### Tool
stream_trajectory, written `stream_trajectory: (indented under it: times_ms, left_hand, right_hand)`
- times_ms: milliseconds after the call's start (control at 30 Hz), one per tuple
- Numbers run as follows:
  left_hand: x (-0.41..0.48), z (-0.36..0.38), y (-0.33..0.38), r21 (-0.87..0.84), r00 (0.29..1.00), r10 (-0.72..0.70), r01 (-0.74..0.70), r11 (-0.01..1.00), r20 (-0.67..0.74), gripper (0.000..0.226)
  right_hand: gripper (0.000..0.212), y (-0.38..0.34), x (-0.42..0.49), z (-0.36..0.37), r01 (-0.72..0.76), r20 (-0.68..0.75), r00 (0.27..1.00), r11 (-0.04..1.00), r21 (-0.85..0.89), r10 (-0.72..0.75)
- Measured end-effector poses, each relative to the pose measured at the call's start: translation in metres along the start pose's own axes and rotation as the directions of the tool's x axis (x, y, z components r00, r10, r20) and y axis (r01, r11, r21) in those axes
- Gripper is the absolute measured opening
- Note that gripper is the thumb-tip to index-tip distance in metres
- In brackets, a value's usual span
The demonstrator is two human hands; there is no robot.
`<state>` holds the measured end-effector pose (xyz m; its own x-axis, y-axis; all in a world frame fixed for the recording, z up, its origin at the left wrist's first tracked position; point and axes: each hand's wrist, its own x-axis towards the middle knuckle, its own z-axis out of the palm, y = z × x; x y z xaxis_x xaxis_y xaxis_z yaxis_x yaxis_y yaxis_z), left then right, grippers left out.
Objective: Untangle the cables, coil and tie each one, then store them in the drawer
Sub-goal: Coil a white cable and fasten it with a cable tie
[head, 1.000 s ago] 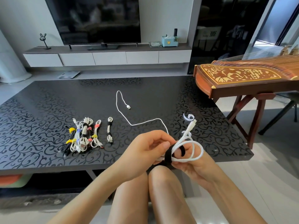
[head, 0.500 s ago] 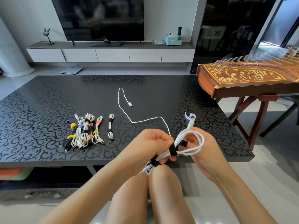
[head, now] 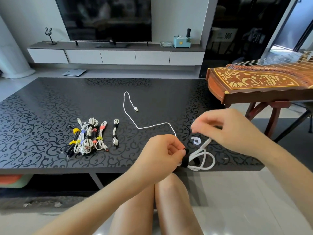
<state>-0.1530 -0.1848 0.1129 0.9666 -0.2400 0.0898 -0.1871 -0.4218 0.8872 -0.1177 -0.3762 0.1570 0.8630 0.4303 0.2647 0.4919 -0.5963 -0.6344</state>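
Observation:
My left hand (head: pixel 162 155) is shut on a coiled white cable (head: pixel 207 164) at the table's front edge, pinching it at a black tie (head: pixel 185 161) wrapped round the coil. My right hand (head: pixel 223 128) hovers above and behind the coil, off it, fingers apart and blurred. A small white tie loop (head: pixel 196 140) lies on the black table (head: pixel 50 102) just below those fingers. A loose white cable (head: pixel 128 116) snakes across the table's middle. To the left lie a bundle of tied cables (head: pixel 88 134) and a single tied cable (head: pixel 115 133).
A wooden zither (head: pixel 254 82) on a stand juts in at the table's right side. A TV cabinet with drawers (head: pixel 116 56) stands against the far wall. My knees (head: pixel 157 200) sit under the table's front edge.
My right hand has let go of the coil and risen up and to the right. The left hand alone keeps the coil, now lower, at the table edge. The view shifted slightly.

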Motion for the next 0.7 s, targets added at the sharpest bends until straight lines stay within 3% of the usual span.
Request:
stream_trajectory:
  times_ms: [100,200,300,367,467,567,700]
  left_hand:
    - [0.000,-0.001,0.005,0.028,0.999,0.038,-0.038,0.999,-0.022,0.024]
    - [0.000,-0.003,0.008,0.015,0.999,0.049,-0.049,0.999,-0.012,0.022]
    - [0.000,-0.004,0.009,0.009,0.999,0.051,-0.051,0.999,-0.003,0.023]
    - [0.000,-0.005,0.010,-0.006,0.998,0.058,-0.058,0.998,0.006,0.023]
    - [0.000,-0.006,0.010,-0.010,0.998,0.062,-0.062,0.998,0.017,0.022]
    - [-0.001,-0.008,0.009,-0.052,0.998,0.051,-0.049,0.997,0.045,0.018]
    - [0.000,-0.010,0.007,-0.176,0.994,0.022,-0.003,0.984,0.110,0.013]
  right_hand:
    - [0.028,-0.005,0.009,-0.002,-0.078,0.327,0.939,0.992,-0.100,0.107]
    - [0.028,-0.005,0.013,-0.006,-0.134,0.530,0.833,0.987,-0.086,0.159]
    - [0.038,-0.009,0.015,-0.008,-0.240,0.660,0.731,0.971,0.011,0.173]
    - [0.033,-0.010,0.016,-0.007,-0.323,0.738,0.655,0.943,0.075,0.165]
    - [0.023,-0.009,0.015,-0.001,-0.434,0.782,0.599,0.891,0.136,0.172]
    - [0.016,-0.010,0.012,0.001,-0.473,0.747,0.632,0.866,0.163,0.204]
    - [0.017,-0.017,0.008,-0.010,-0.346,0.529,0.829,0.910,0.230,0.182]
